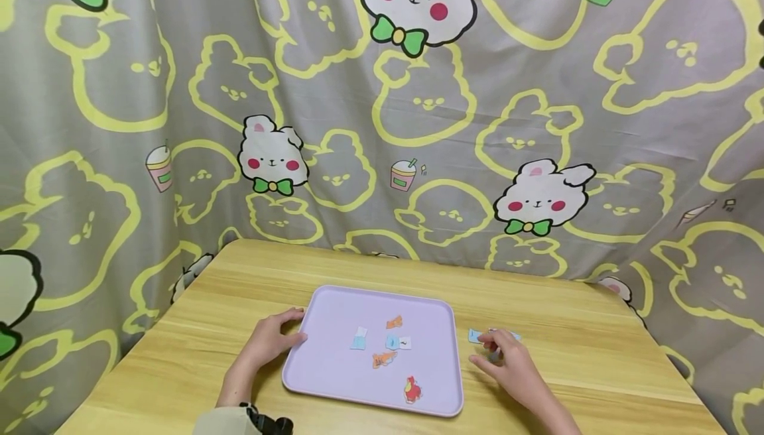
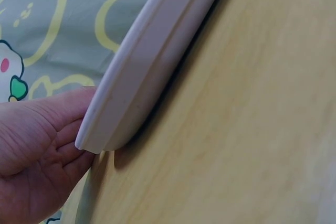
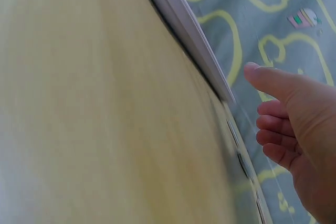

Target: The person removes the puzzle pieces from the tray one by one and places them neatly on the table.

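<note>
You're steadying the tray with one hand and reaching for stickers with the other.
Your left hand [image 1: 270,342] is resting relaxed fingers against the left rim of the lilac tray [image 1: 334,382] on the wooden table [image 1: 597,369]; small stickers [image 1: 384,358] are lying inside it. Your right hand [image 1: 512,363] is hovering over blue stickers [image 1: 475,336] just right of the tray, fingers loosely curled, grasping nothing visible.

Tiny paper cutouts [image 1: 394,343] on tray [image 1: 334,375], pictures too small to tell
</note>
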